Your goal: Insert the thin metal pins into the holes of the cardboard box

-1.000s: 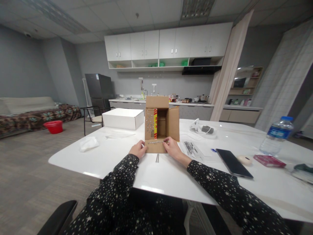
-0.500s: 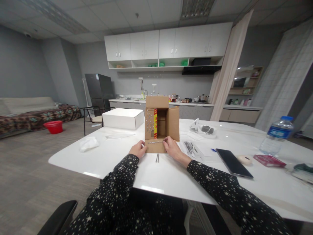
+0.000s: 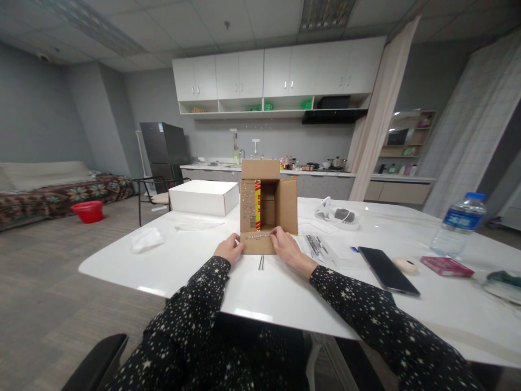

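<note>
An open cardboard box [image 3: 288, 206] stands on the white table in front of me, its front flap [image 3: 254, 248] folded down toward me. Small pale bead-like pieces [image 3: 256, 237] form a row across that flap, and more dot the left flap [image 3: 247, 203] beside yellow-red tape. My left hand [image 3: 229, 248] grips the front flap's left edge with curled fingers. At the row's right end, the fingers of my right hand [image 3: 285, 244] are pinched against the flap; anything between them is hidden. Two thin metal rods [image 3: 261, 263] lie just below the flap.
A white box [image 3: 203, 198] and crumpled tissue [image 3: 146, 239] lie left. To the right are a clear packet of dark slim pieces [image 3: 319, 247], a phone [image 3: 388, 270], a round beige item [image 3: 405, 265], a red packet [image 3: 446, 266], a water bottle [image 3: 458, 225] and a white strapped device [image 3: 340, 214].
The view has shifted very slightly. My right fingertips have moved a little at the right end of the row; my left hand stays at the flap's edge.
</note>
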`<state>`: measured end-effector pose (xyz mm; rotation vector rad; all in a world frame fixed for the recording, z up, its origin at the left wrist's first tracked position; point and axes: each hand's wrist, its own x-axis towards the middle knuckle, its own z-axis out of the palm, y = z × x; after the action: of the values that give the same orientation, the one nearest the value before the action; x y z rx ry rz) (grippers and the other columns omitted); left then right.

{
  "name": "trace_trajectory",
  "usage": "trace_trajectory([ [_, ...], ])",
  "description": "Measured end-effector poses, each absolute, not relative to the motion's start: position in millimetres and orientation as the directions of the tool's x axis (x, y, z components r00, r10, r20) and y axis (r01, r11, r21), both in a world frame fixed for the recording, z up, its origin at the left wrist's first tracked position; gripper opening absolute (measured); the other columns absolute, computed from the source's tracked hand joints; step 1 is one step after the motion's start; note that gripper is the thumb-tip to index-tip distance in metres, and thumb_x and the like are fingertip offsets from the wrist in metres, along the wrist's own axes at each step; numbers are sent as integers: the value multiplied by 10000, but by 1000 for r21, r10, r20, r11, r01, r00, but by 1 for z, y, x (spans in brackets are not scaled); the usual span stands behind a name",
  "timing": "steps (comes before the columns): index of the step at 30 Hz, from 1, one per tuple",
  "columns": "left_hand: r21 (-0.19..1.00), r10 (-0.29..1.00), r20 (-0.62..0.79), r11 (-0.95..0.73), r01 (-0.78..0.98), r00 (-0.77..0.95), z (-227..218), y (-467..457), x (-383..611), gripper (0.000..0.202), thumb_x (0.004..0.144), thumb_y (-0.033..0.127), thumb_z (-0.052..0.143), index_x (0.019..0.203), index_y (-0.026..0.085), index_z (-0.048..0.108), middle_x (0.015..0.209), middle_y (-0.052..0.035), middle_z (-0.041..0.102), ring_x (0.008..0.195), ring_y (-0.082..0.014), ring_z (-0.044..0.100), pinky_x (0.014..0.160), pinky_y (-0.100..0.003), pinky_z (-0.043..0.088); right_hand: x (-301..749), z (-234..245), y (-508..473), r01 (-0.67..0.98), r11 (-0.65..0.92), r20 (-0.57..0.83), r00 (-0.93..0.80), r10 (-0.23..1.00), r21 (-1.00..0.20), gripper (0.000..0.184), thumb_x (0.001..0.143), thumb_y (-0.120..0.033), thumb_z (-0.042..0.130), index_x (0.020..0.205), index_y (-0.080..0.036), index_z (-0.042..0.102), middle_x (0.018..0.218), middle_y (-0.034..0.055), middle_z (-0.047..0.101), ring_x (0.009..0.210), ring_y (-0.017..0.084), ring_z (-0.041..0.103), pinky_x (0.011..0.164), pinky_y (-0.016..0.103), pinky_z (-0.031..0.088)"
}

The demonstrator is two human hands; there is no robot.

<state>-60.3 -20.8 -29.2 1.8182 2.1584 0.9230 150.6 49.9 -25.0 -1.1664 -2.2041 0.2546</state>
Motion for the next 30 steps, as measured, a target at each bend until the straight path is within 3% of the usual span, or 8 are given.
trace_trajectory([
  [18,564,937,252,63,824,-243,-29,-22,-62,154,793,310,468,885,218,551,624,15,611,622,-171,573,627,-265,402,146,-15,35,679,593,497,-370,785,-433,224,973,-303,338,1091,-185,486,801,87,661,685,215,611,606,273,325],
  [25,557,937,252,64,828,-242,-28,-22,-61,147,793,314,462,874,221,541,623,15,611,619,-170,570,621,-263,396,147,-22,39,624,629,527,-377,762,-464,234,933,-304,417,1131,-181,444,753,50,637,684,198,601,602,258,337],
  [30,557,938,247,67,828,-242,-31,-21,-64,156,800,314,465,893,219,546,651,11,626,631,-169,586,625,-261,405,147,-25,46,555,649,538,-377,754,-521,195,918,-269,437,1079,-180,502,780,50,653,725,187,607,659,262,385],
])
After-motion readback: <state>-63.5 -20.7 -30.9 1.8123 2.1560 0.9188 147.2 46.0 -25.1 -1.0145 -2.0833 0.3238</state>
